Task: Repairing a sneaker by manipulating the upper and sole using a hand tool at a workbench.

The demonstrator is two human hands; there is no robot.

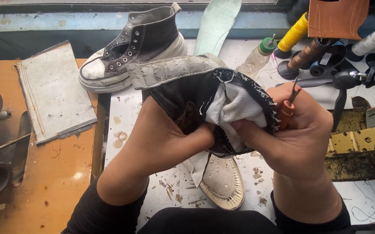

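A worn dark high-top shoe (187, 93) is held up over the white bench, its sole scuffed and its white mesh lining (235, 106) pulled out at the collar. My left hand (161, 138) grips the shoe's dark upper from the left. My right hand (296, 130) pinches the lining and frayed collar edge, and also holds a small orange-handled awl (288, 108) with its metal tip pointing up. The toe and stitched sole edge (224, 184) of the held shoe show below my hands.
A second high-top shoe (131, 47) stands at the back left. A grey stitched panel (53, 91) lies on the orange table. Thread spools (298, 32), a plastic bottle (257, 58), a pale insole (215, 24) and black machine parts (348, 82) crowd the back right.
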